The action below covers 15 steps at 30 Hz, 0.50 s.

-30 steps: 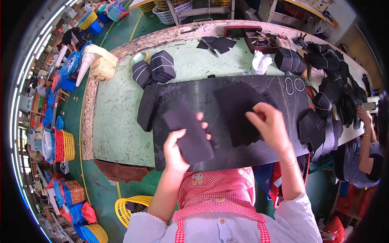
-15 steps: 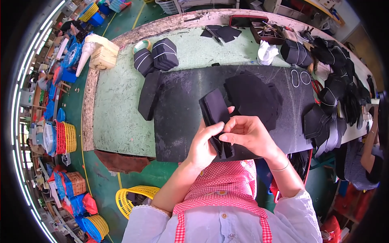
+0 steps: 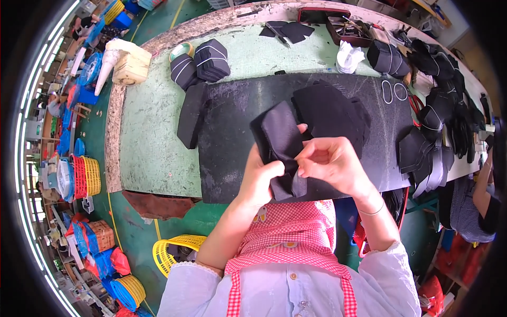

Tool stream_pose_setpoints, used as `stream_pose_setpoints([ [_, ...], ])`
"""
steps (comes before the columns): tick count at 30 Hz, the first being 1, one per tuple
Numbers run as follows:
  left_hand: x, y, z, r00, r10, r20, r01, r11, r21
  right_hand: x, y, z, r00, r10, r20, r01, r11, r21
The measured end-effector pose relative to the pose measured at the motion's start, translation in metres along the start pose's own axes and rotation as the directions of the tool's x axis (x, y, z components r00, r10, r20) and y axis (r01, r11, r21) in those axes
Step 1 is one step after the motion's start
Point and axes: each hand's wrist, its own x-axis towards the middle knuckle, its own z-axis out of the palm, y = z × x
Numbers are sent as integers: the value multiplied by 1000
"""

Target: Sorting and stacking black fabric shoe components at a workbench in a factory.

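Black fabric pieces (image 3: 283, 129), at least two layers together, are in the two hands, over the near part of one black mat (image 3: 227, 142). The fingers of the left hand (image 3: 259, 179) are grasping them, with the thumb on top and other fingertips showing past the right edge. The fingers of the right hand (image 3: 335, 164) are pinching the lower right edge, where the material makes folds. I judge it light and soft, easy to bend and not fragile; the slight sheen suggests that layers may slide one on another. A good place to take hold is the long edge, thumb above and fingers beneath.

Just beyond the fingers lies one pile of loose black pieces (image 3: 327, 113); they overlap, so I cannot count them. To the left of the fingers, at the mat's edge, is one black stack (image 3: 190, 119); to the right, two white loops (image 3: 383, 92).

Farther to the left, on the green worktop (image 3: 153, 142), are two banded black bundles (image 3: 212, 61) and one tape roll (image 3: 188, 46). Farther to the right are one crumpled white bundle (image 3: 349, 57) and one open tool case (image 3: 348, 42). Well beyond the fingers there are some dark offcuts (image 3: 298, 31), their exact number unclear.
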Motion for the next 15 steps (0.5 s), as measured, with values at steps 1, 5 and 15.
stream_pose_setpoints([
  [1,1,2,-3,999,-14,-29,13,999,-41,1,-4,-3,1000,26,-11,-26,1000,12],
  [5,0,7,-14,987,-27,-158,12,996,-93,6,-4,-21,990,-35,-138,15,990,-138],
  [15,-9,25,-36,959,6,-284,-25,998,-61,3,-21,-68,968,-15,-252,-61,954,-294],
])
